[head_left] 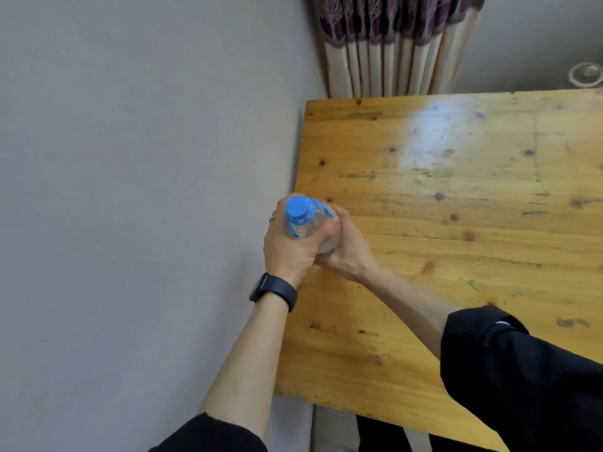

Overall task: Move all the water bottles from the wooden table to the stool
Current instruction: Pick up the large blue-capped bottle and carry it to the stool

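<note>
Surface: knotty yellow pine wooden table, right half of frame, glare patch upper centre | Room: grey wall left, pleated cream-and-purple curtain top | Item: clear plastic water bottle with blue cap at table's left edge, centre frame | Grip: left hand and right hand both wrapped around it.

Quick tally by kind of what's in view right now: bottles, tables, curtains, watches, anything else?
Water bottle: 1, clear with a blue cap, held in the grip of both the left hand and the right hand
Wooden table: 1
Curtain: 1
Wristwatch: 1, on the left wrist
Round object at far right, unclear: 1
Stool: 0 in view
Total: 5
</note>
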A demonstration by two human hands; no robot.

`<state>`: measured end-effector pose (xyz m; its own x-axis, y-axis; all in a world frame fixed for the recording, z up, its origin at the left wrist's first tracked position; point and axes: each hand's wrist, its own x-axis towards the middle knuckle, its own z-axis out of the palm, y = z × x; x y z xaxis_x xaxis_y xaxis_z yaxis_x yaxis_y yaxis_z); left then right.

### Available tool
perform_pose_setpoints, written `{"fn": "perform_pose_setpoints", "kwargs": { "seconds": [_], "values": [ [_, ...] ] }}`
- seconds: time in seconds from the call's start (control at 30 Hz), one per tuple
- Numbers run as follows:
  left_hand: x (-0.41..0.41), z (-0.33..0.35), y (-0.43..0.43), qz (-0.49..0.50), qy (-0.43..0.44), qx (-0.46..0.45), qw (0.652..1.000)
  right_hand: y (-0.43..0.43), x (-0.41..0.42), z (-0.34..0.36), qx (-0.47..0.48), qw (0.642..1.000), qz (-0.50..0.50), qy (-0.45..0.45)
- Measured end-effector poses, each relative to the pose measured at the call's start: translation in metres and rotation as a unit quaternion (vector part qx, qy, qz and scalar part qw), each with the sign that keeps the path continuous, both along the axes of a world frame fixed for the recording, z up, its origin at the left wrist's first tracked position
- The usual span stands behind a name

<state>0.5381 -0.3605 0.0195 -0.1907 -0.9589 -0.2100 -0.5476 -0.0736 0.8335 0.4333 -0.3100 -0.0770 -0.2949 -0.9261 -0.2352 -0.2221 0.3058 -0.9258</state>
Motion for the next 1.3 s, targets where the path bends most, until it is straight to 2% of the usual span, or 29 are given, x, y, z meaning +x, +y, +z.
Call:
{"fn": "perform_pose_setpoints", "kwargs": {
  "seconds": [0.1,0.27,0.37,0.47,0.77,1.03,1.3],
  "values": [
    [0.008,0.002,-0.007,0.018,0.012,0.016,1.0,-0.007,0.002,0.006,0.002,1.0,0.002,0.016],
    [0.038,0.012,0.008,0.071,0.102,0.125,0.984,0.015,-0.006,0.029,0.016,0.979,0.119,0.166],
    [0.043,0.024,0.043,0.086,0.17,0.173,0.966,0.052,-0.011,0.043,0.061,0.972,0.144,0.174],
    [0.039,0.035,0.078,0.066,0.188,0.205,0.958,0.094,-0.015,0.057,0.079,0.97,0.134,0.186],
    [-0.015,0.056,0.162,-0.098,0.19,0.268,0.94,0.231,-0.049,0.1,0.122,0.964,-0.016,0.236],
    [-0.106,0.082,0.266,-0.269,0.187,0.264,0.907,0.37,-0.1,0.131,0.156,0.947,-0.17,0.223],
    [-0.247,0.099,0.389,-0.439,0.124,0.261,0.851,0.516,-0.174,0.151,0.171,0.895,-0.364,0.193]
  ]
}}
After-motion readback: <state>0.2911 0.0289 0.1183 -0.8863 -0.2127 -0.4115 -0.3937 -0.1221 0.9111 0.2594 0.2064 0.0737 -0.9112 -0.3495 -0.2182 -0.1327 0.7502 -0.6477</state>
